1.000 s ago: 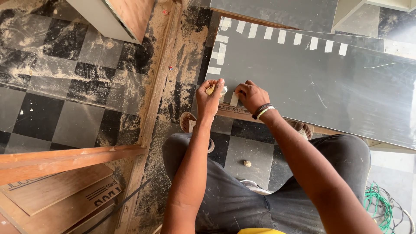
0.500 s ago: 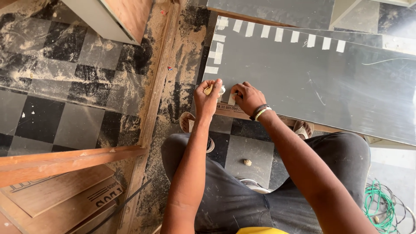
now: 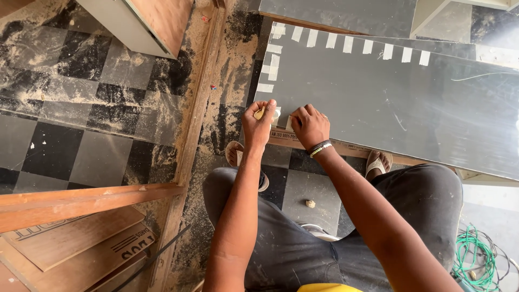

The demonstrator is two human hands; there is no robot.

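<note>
Barely any change vs 1 s ago — both hands stay at the grey laminate sheet [image 3: 389,103] near edge. Left hand [image 3: 258,123] grip pinches a tape roll [image 3: 261,112]; right hand [image 3: 309,125] presses a tape strip [image 3: 288,122] down w/ curled fingers — taping continues.

My left hand [image 3: 258,123] & right hand [image 3: 309,125] side by side on panel's [image 3: 389,103] near edge, tape roll [image 3: 266,113] in left. Tape strips [image 3: 357,46] along far edge. Wood boards [image 3: 75,243] lower left, cable coil [image 3: 476,259] lower right.

The grey laminate sheet [image 3: 389,103] looks smooth and faintly glossy, edged with matt paper tape strips [image 3: 348,44]. The tiled floor [image 3: 81,108] lies rough with sawdust.
</note>
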